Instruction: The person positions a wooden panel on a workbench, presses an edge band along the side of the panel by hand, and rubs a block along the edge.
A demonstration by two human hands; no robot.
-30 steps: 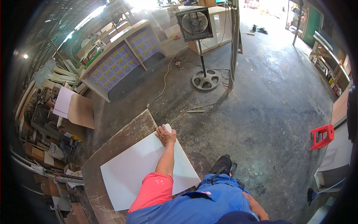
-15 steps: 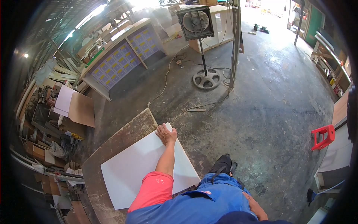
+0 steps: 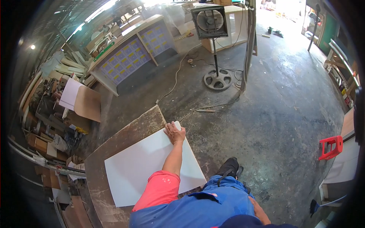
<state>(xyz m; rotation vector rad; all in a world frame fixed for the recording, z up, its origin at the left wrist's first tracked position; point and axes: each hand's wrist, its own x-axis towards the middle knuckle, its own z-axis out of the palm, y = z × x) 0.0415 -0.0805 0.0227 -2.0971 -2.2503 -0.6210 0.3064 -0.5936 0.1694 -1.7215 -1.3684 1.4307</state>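
Note:
A flat white board (image 3: 133, 163) lies on a worn brown work surface (image 3: 129, 131) in front of me. My left hand (image 3: 175, 133) grips the board at its far right corner, fingers over the top face and thumb along the edge. A small white end (image 3: 177, 125) shows just past the fingers; I cannot tell if it is part of the board. Low beside my blue clothing hangs my right hand (image 3: 261, 211), its fingers mostly hidden.
A black fan (image 3: 210, 23) on a round base stands ahead, with cables trailing over the concrete floor (image 3: 277, 114). A red plastic stool (image 3: 330, 147) is at right. Wood scraps and boards are piled at left, near a long cabinet (image 3: 129, 49).
The whole view has shifted slightly, with far things moving right in the frame. My left hand stays at the same corner of the board, and my right hand still hangs low.

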